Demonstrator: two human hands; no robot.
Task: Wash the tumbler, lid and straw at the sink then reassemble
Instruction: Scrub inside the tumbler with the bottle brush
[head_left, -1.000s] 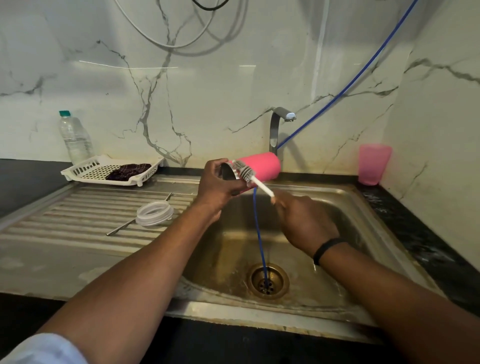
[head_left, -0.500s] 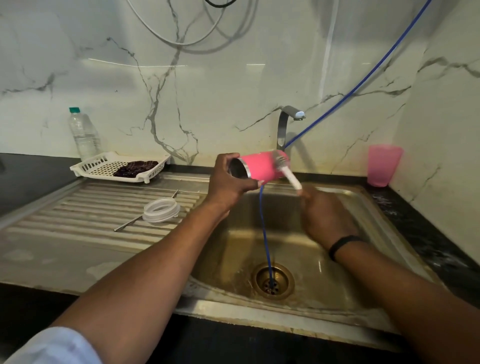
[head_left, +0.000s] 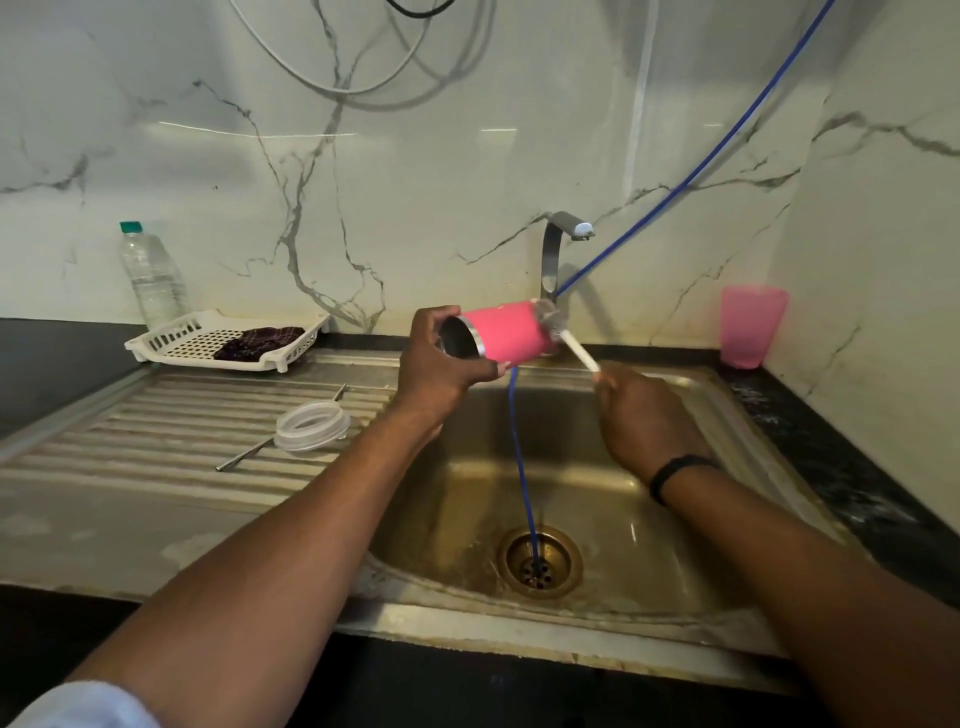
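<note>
A pink metal tumbler with a steel rim (head_left: 506, 332) is gripped sideways in the left hand (head_left: 441, 366) above the stainless steel sink (head_left: 691, 519), while a white-handled bottle brush (head_left: 569, 340), clasped in the closed right hand (head_left: 644, 415), is pressed against its base end. Washing appears under way, not finished. A clear round plastic lid (head_left: 310, 428) and thin metal straw (head_left: 280, 439) lie apart on the ribbed drainboard (head_left: 156, 426), apparently still to be washed; reassembly remains.

Water bottle (head_left: 151, 275) behind white basket (head_left: 228, 340); pink cup (head_left: 752, 326) on right counter
</note>
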